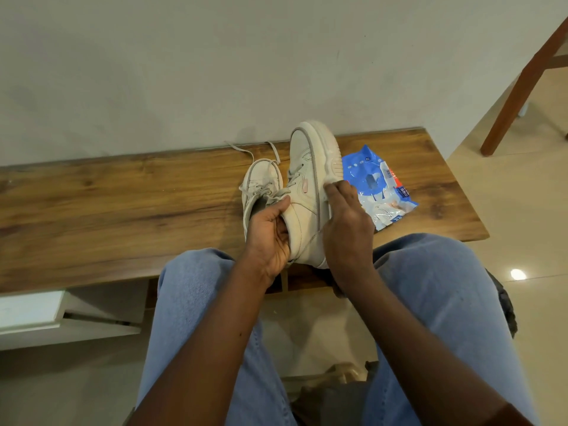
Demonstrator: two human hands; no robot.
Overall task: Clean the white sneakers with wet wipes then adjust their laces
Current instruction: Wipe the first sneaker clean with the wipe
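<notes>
Sneaker (304,186): raised toe-up over the near edge of the table (123,204), sole turned right.
Left hand (270,232): wrapped round the heel and collar, thumb across the tongue, a full hold.
Right hand (344,222): fingers curled, pinching what looks like a wipe (330,179) against the sole's side (only a scrap of it shows).
Other sneaker (261,182): on the table just left of the held one, laces (246,150) loose and trailing to the far edge.
Pack (378,186): flat on the table, right of the hands.
Risk, slip: a hard rub could twist the sneaker out of the heel hold, since only one hand steadies it.
Risk, smear: a soiled wipe dragged onto the upper would likely spread dirt.
Risk, snag: swinging the sneaker left may catch the loose laces and pull its mate off the table.
</notes>
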